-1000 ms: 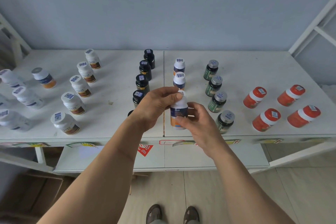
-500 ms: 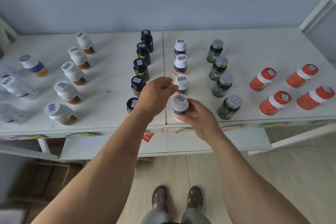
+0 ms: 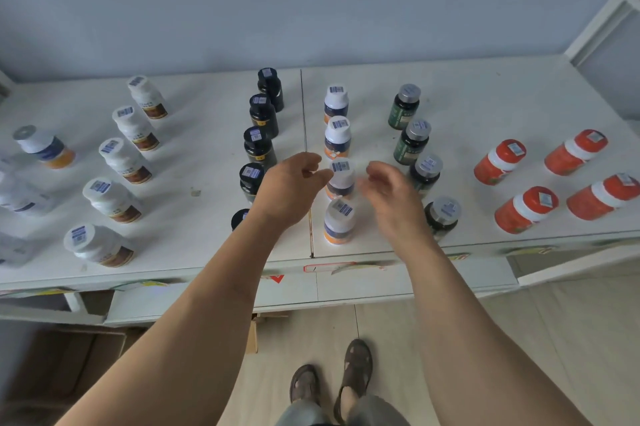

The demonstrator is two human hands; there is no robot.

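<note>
Head view. My left hand (image 3: 291, 188) hangs over the worktop (image 3: 485, 103), just left of its centre seam (image 3: 304, 114). Its fingers are loosely curled and hold nothing. My right hand (image 3: 393, 199) hangs just right of the seam. It is blurred, with fingers relaxed and parted, and it also holds nothing.

The bottle (image 3: 338, 223) stands upright between the two hands and touches neither. It is close to the front edge, just right of the seam. It has a white cap with a barcode sticker and a blue-and-orange label.

It is the front one of a line of four alike. The other three (image 3: 337, 136) run straight toward the back edge, and the next one back shows between my fingertips.

Five black bottles (image 3: 259, 145) stand in a line just left of the seam, the nearest partly hidden by my left wrist. Four green bottles (image 3: 412, 141) with silver caps stand in a line right of the white-capped line, the two nearest partly behind my right hand. Four orange bottles (image 3: 526, 204) stand in two pairs toward the right end.

Five brown-label bottles (image 3: 124, 162) run in a line on the left half. Further white bottles at the left edge are too blurred to describe.

My sandals (image 3: 332, 387) show on the floor (image 3: 519, 339) below the front edge.
</note>
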